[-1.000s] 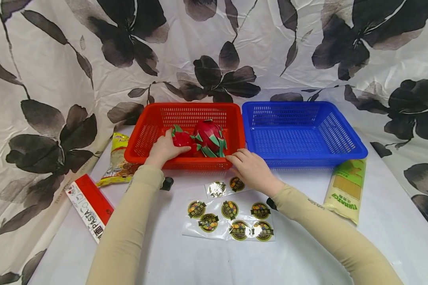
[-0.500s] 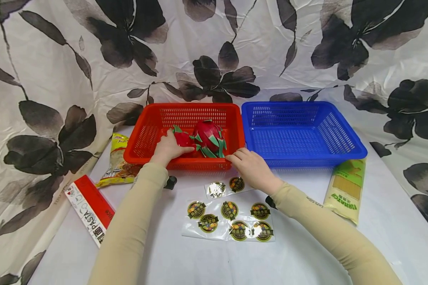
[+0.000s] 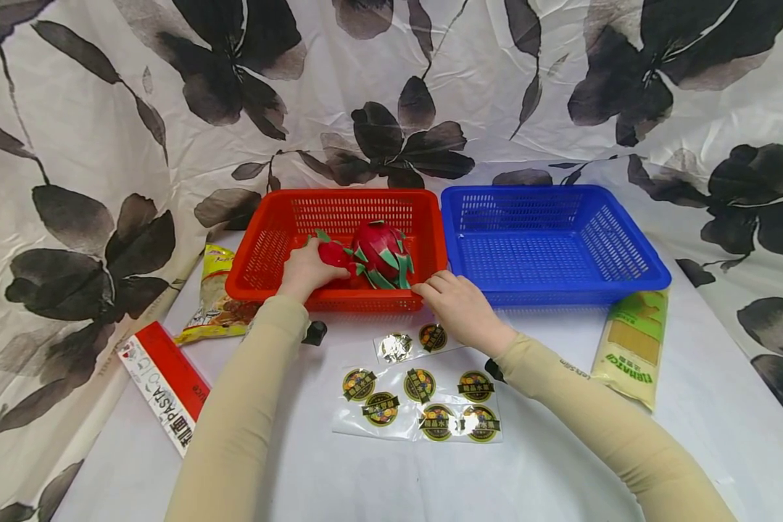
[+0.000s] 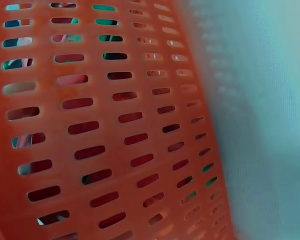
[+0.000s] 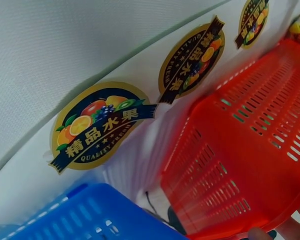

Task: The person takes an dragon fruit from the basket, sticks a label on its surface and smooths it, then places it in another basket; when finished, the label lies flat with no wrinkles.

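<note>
Pasta carton [image 3: 166,384]: red and white, is lying aslant at far left.
Yellow bag [image 3: 215,297]: is leaning by the red basket's [image 3: 372,299] left end.
Left hand [image 3: 305,270]: is reaching inside, fingers clamping round the left dragon fruit [image 3: 333,254], partly covering it.
Right dragon fruit [image 3: 373,246]: is sitting in the same basket, just beside.
Sticker sheet [image 3: 391,431]: is lying in front, round fruit labels showing.
Right hand [image 3: 462,308]: is gripping the red rim near its front right corner.
Blue basket [image 3: 568,298]: is standing just beside.
Firmatco packet [image 3: 633,348]: is lying at its front right corner.
</note>
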{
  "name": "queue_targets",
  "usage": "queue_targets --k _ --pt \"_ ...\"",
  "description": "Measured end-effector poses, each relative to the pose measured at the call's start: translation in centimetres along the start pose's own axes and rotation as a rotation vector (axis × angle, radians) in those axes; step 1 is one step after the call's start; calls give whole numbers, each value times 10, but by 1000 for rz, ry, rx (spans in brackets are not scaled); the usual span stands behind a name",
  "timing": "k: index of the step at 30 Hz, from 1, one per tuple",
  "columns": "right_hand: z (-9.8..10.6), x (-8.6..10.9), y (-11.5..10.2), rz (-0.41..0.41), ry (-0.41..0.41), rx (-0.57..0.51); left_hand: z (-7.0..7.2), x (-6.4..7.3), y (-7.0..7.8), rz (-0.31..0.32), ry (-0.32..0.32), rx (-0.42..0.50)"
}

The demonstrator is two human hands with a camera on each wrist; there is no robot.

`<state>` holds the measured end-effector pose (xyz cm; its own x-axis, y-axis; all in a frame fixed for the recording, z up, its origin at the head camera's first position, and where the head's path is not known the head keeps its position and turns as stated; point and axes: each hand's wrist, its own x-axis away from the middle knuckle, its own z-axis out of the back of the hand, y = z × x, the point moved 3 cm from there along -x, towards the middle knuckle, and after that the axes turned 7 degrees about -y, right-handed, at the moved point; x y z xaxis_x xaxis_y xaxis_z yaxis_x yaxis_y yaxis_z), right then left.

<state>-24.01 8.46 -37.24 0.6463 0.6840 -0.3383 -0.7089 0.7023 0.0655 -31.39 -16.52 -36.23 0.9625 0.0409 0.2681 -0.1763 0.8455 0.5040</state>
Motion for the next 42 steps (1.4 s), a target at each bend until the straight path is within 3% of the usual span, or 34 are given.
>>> queue_targets --k 9,17,29,42 --pt "1 0 -1 -5 -3 -6 13 5 0 -17 129 43" --pt "1 0 0 -2 1 1 34 13 13 -66 245 78" --pt "1 0 0 6 5 -2 42 36 38 -164 279 116" --pt "0 0 1 0 -8 1 33 73 59 -301 263 157"
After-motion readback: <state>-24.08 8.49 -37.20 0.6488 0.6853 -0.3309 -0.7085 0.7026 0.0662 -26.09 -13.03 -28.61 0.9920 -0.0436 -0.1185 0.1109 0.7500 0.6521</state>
